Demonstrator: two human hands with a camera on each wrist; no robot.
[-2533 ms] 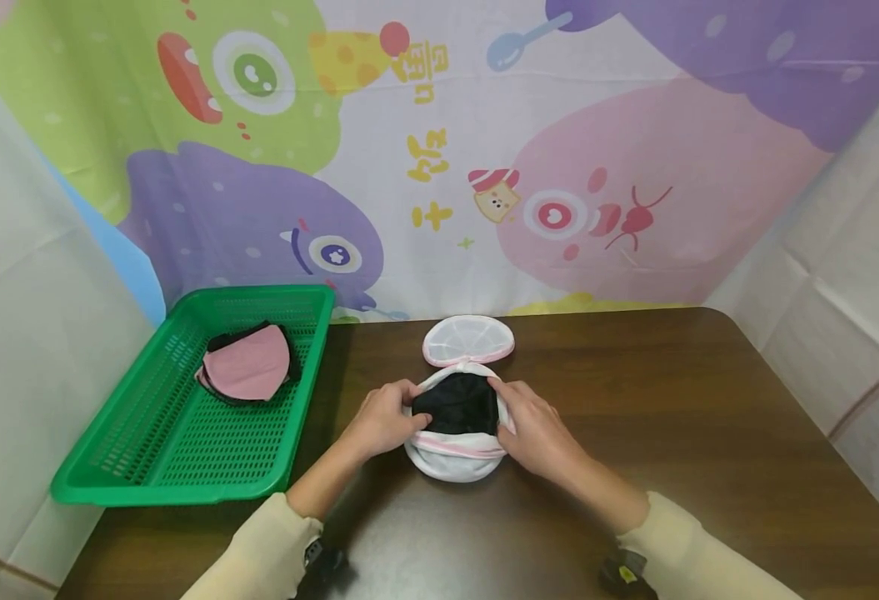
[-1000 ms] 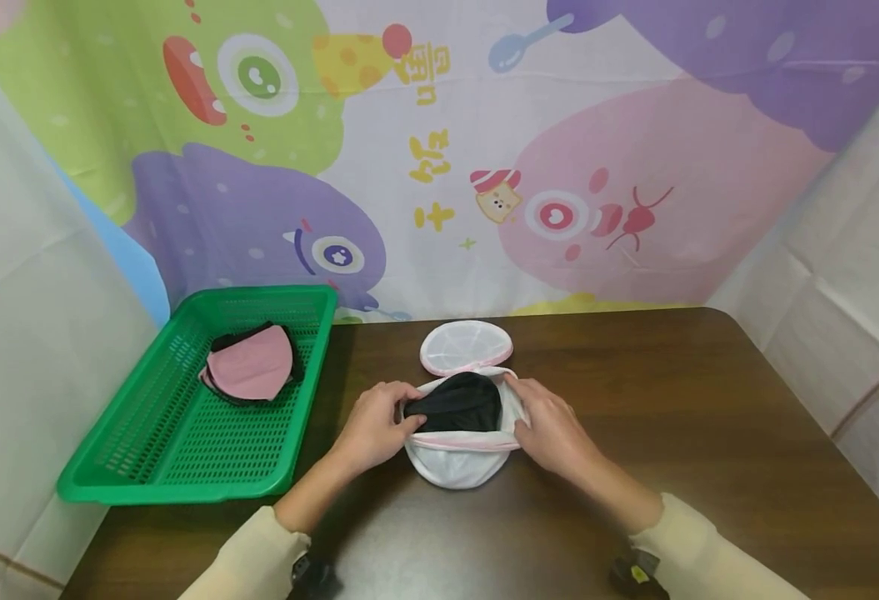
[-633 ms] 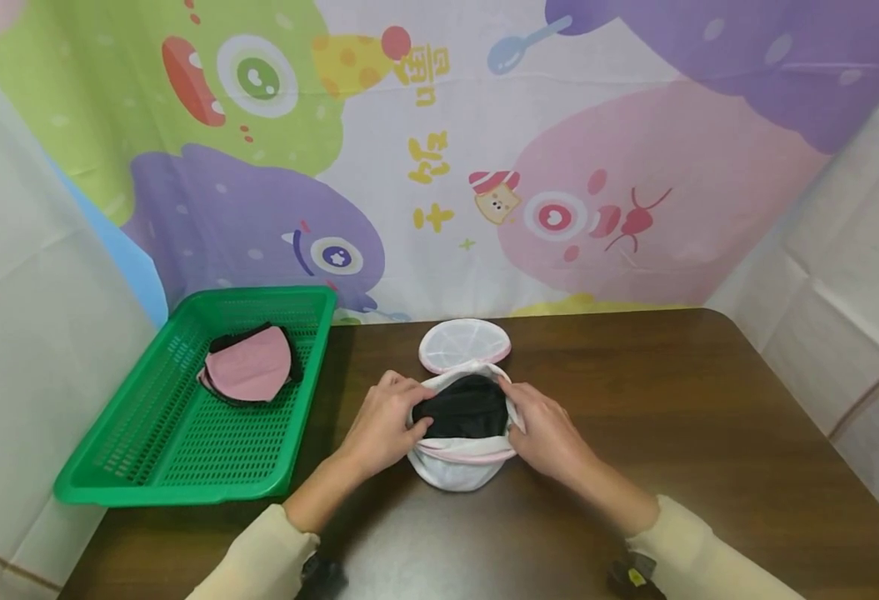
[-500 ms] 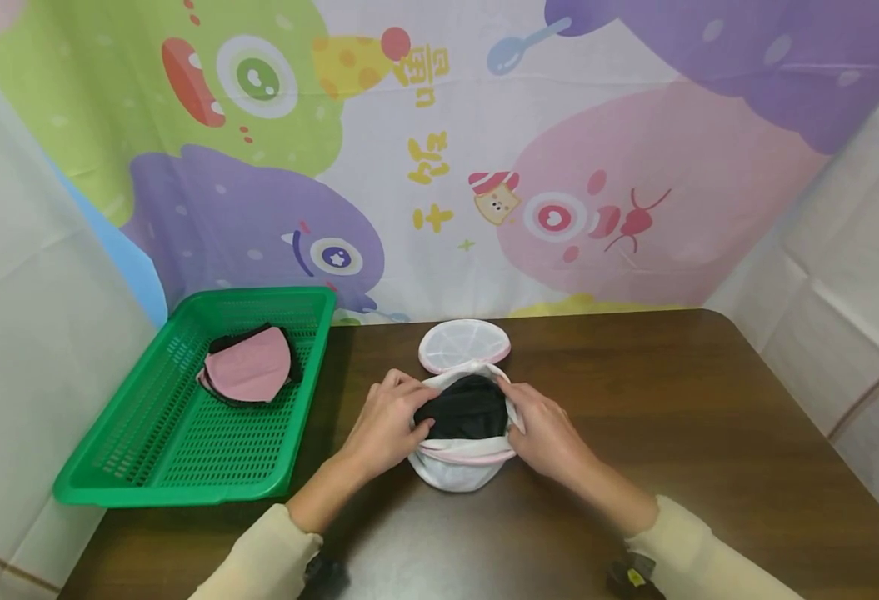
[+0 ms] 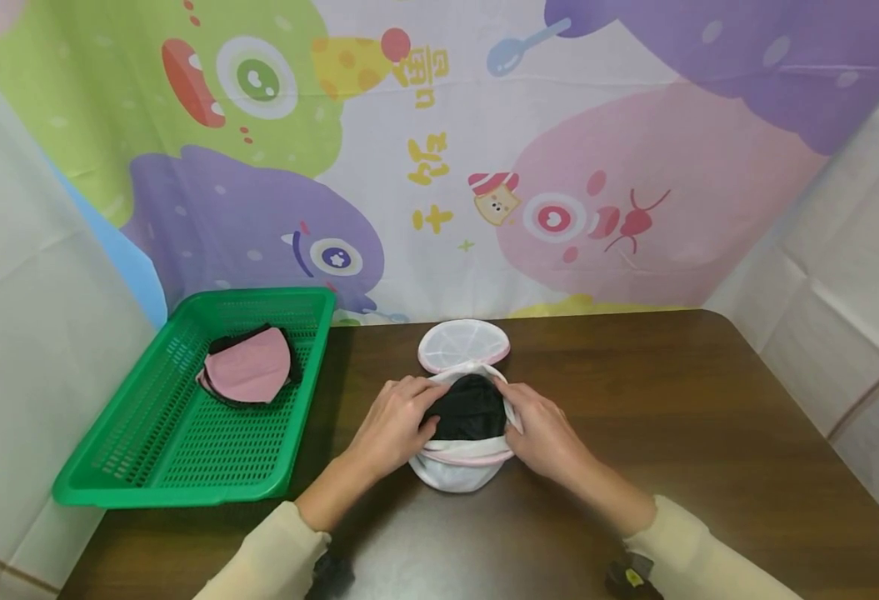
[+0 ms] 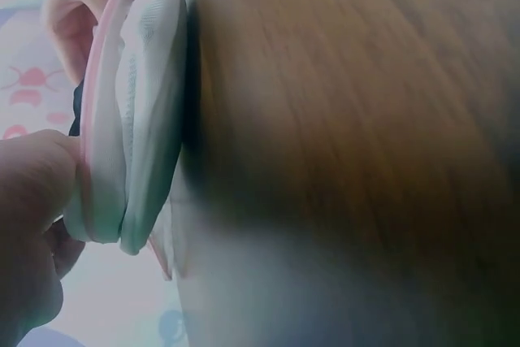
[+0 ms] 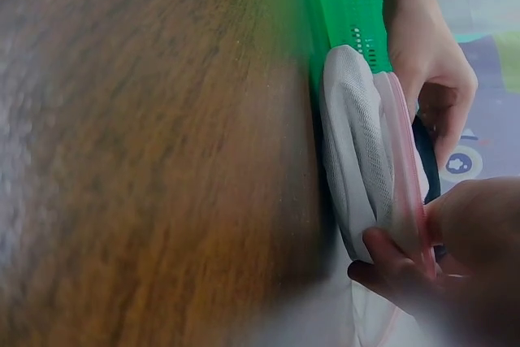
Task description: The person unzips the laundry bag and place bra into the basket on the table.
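On the table in the head view is a round white mesh laundry bag [image 5: 457, 475] with pink zip trim, its lid [image 5: 463, 344] folded back behind it. A black cup-shaped piece of cloth [image 5: 472, 408] sits in its opening. My left hand [image 5: 394, 425] holds the left end of the black cloth, fingers over the far side and thumb near. With my right hand [image 5: 547, 429] I grip the bag's right rim; the right wrist view shows fingers outside the pink zip [image 7: 406, 152]. The left hand hides the black cloth's left end.
A green plastic basket [image 5: 289, 467] stands on the left of the brown table [image 5: 634, 400]. In it lie a pink cup-shaped cloth piece [image 5: 252, 367] and some black cloth. A printed cartoon curtain [image 5: 439, 250] hangs behind the table.
My left hand has moved inward to the right, over more of the black cloth's left end. The right hand has stayed at the right rim, shifting only slightly.
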